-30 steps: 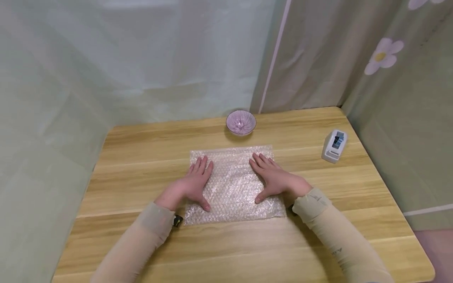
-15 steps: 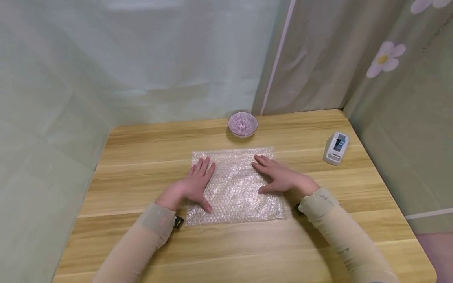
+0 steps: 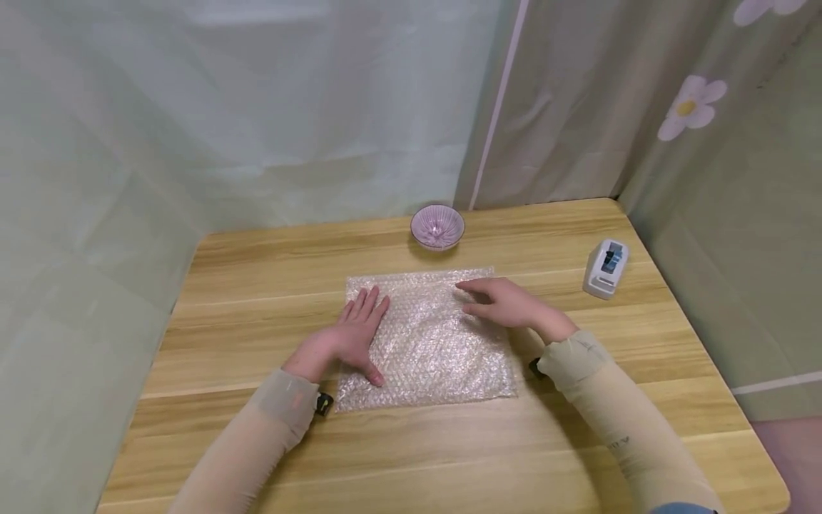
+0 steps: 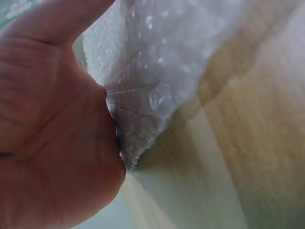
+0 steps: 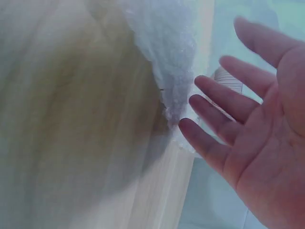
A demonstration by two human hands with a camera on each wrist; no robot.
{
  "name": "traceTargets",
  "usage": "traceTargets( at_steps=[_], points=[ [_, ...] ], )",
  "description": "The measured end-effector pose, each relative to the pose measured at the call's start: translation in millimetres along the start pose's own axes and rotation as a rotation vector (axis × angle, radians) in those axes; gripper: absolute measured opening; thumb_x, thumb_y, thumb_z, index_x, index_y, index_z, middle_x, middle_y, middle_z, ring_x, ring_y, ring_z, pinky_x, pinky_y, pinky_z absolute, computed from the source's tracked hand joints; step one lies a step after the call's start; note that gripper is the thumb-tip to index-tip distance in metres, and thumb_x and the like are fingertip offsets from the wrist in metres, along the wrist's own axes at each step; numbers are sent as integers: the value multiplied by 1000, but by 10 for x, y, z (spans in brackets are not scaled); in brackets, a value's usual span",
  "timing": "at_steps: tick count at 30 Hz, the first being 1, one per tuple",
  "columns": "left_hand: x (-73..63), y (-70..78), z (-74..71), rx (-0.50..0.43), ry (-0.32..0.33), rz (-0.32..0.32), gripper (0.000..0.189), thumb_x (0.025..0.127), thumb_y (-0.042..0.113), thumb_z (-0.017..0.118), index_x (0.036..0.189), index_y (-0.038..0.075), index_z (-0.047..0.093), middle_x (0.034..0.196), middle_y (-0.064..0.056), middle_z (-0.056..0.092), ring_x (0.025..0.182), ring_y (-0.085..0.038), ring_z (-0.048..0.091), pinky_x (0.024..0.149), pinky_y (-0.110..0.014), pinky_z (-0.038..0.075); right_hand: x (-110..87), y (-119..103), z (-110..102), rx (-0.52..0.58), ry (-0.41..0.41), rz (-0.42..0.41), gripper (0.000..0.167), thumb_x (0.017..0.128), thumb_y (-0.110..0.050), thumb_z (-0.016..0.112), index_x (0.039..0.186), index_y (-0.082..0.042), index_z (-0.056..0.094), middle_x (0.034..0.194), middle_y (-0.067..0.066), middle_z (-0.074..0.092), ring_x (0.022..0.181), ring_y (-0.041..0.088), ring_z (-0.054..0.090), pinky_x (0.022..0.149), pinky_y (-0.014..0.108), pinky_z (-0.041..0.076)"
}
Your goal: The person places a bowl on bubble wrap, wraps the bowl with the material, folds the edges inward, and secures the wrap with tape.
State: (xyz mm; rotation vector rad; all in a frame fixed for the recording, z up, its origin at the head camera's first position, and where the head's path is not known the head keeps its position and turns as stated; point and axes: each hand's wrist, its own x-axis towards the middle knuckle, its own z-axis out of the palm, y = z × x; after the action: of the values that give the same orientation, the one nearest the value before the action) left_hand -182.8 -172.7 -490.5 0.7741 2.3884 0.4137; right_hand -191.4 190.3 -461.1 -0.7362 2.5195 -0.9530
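A sheet of bubble wrap (image 3: 427, 357) lies flat on the wooden table in the head view. Spread over its left side, my left hand (image 3: 355, 339) rests with fingers straight and thumb out. The left wrist view shows that palm (image 4: 57, 129) against the wrap's edge. Over the upper right part of the wrap is my right hand (image 3: 504, 301), fingers extended and holding nothing. In the right wrist view its fingers (image 5: 214, 114) are spread apart and raised off the sheet. A purple striped bowl (image 3: 437, 227) stands just behind the wrap.
A white tape dispenser (image 3: 606, 268) sits on the right side of the wooden table (image 3: 411, 464). Hanging curtains (image 3: 321, 107) enclose the table at the back and both sides.
My right hand has lifted off the bubble wrap and turned, its thumb moving up toward the fingers. The left hand has stayed in place on the wrap.
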Motion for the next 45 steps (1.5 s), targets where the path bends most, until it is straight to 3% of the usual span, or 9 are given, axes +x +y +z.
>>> traceTargets(
  at_steps=[5,9,15,19,25,32,39,45],
  points=[
    [-28,40,-39,-13,-12,-1,168,54,59,101,170,4,-7,171,-23,-29,157,-42,-29,127,-61,-11,112,5,-29,118,122,95,58,107,-23,67,157,0,50,142,23,66,130,41,64,112,54,50],
    [-68,123,-107,25,-36,-25,165,57,56,101,170,3,-7,172,-24,-27,158,-43,-26,128,-58,-9,241,-2,-39,300,214,196,61,110,-25,63,162,-1,42,132,22,69,118,37,67,102,50,56],
    [-72,142,-121,66,-36,-39,163,59,56,101,170,2,-6,172,-25,-24,159,-44,-22,129,-58,-6,491,-11,-32,655,326,353,73,110,-26,59,170,-6,24,136,27,62,114,40,67,99,47,59],
    [-65,128,-107,67,-32,-30,163,60,58,99,170,3,-7,172,-24,-26,159,-43,-22,129,-58,-6,652,-15,-16,799,375,420,73,111,-26,56,171,-6,19,138,29,62,108,35,68,95,40,61],
    [-71,110,-95,56,-27,-18,163,59,60,99,170,4,-7,172,-23,-26,159,-43,-22,129,-58,-7,796,-70,-1,923,408,470,74,113,-28,52,172,-8,12,137,30,60,81,16,65,78,28,62],
    [-73,109,-105,60,-27,-27,164,59,59,99,171,6,-8,172,-23,-26,159,-43,-23,129,-58,-7,925,-73,1,1009,404,498,76,114,-30,50,173,-13,6,144,27,57,98,26,67,102,45,58],
    [-63,97,-97,59,-37,-34,165,59,61,98,170,8,-11,172,-21,-29,158,-41,-26,129,-56,-9,1034,-43,-14,1061,418,515,72,115,-31,45,174,-17,6,145,31,56,81,19,69,80,32,65],
    [-68,96,-90,54,-33,-30,164,60,60,99,170,7,-10,172,-22,-29,158,-42,-26,129,-57,-9,1094,-25,6,1060,419,503,66,116,-31,45,172,-13,14,140,32,58,80,20,68,81,34,65]
  ],
)
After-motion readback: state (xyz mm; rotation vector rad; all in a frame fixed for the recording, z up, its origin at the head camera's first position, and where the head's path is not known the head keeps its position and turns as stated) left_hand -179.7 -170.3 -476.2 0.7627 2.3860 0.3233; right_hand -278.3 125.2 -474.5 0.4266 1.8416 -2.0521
